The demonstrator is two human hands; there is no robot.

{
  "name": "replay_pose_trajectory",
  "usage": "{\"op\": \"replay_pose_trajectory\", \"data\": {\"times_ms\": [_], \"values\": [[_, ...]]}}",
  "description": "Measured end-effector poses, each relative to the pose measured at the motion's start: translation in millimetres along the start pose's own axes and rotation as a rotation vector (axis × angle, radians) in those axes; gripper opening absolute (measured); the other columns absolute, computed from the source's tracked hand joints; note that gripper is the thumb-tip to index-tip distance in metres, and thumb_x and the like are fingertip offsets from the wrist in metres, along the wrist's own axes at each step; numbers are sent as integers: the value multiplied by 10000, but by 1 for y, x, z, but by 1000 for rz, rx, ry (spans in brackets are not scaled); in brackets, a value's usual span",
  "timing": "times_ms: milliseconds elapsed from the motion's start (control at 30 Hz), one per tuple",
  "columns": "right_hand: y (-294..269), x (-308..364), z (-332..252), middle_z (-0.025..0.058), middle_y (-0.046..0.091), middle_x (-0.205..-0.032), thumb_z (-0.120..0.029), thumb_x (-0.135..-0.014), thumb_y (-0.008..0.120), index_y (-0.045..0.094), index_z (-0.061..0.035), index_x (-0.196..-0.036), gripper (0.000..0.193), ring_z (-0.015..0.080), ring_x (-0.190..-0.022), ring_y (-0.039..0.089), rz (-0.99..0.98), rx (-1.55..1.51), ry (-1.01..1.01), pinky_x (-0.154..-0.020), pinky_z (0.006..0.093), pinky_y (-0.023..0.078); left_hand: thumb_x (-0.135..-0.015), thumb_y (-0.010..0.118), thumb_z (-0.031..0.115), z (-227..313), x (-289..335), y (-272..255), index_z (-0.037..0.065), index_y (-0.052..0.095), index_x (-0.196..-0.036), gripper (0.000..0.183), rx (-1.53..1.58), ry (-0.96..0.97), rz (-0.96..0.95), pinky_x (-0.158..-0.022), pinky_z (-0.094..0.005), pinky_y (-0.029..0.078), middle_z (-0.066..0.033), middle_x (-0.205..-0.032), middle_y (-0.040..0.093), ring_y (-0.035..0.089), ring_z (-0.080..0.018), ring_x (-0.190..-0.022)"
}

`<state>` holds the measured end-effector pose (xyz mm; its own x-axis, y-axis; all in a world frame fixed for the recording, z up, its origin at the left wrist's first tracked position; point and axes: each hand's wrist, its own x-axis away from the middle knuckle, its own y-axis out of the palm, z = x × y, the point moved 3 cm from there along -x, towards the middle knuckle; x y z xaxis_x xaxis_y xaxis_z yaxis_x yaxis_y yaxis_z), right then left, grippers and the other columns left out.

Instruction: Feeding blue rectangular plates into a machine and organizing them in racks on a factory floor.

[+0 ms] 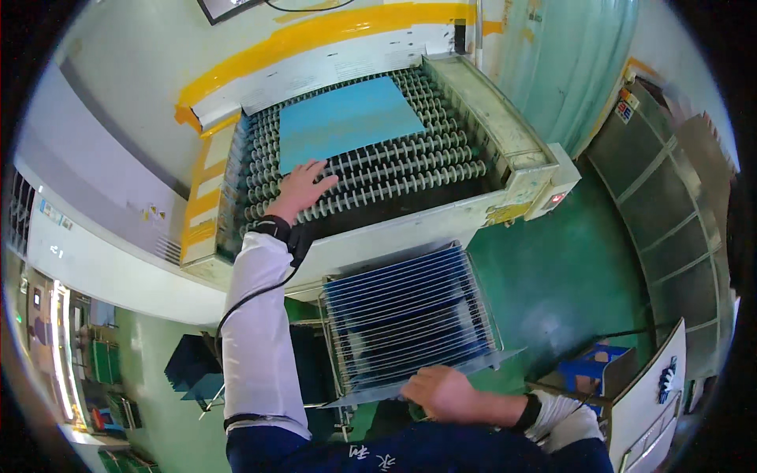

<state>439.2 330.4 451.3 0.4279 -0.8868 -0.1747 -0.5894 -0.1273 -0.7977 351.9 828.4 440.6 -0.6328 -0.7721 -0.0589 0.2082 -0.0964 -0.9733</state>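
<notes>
Left hand spread, empty, near blue panel; right hand curled, hold unclear; fingers dipping between disc rollers might pinch

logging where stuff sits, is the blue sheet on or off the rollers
On: the sheet lies across the rollers, which show beyond its near edge.

Bright light is being reflected by the green floor, and edges are being bent toward the dark rim.
</notes>
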Motion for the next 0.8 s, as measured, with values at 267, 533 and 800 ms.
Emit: {"op": "replay_pose_trajectory", "data": {"times_ms": [267,533,800], "values": [[-69,-19,10,135,665,-903,-74,-748,656,661,-67,-972,224,357,-829,654,220,-50,29,-723,458,537,-997,598,369,13,172,-123,73,586,-1380,484,440,47,74,-1074,-347,417,-155,-1383,605,573,-263,-1263],[-132,9,140,49,698,-938,-32,-880,678,687,-21,-979,101,165,-872,643,799,-793,519,-792,323,509,-1047,499,349,-83,413,-77,-74,667,-1165,470,781,-498,459,-944,-331,474,-145,-1108,722,648,-209,-1022],[-81,-45,196,81,686,-1090,-27,-896,661,624,-30,-1184,291,230,-981,665,750,-1605,562,-860,394,542,-1011,579,449,1,592,92,-8,700,-1009,473,1141,-1043,523,-635,-271,493,-92,-889,732,669,-146,-759]]}}
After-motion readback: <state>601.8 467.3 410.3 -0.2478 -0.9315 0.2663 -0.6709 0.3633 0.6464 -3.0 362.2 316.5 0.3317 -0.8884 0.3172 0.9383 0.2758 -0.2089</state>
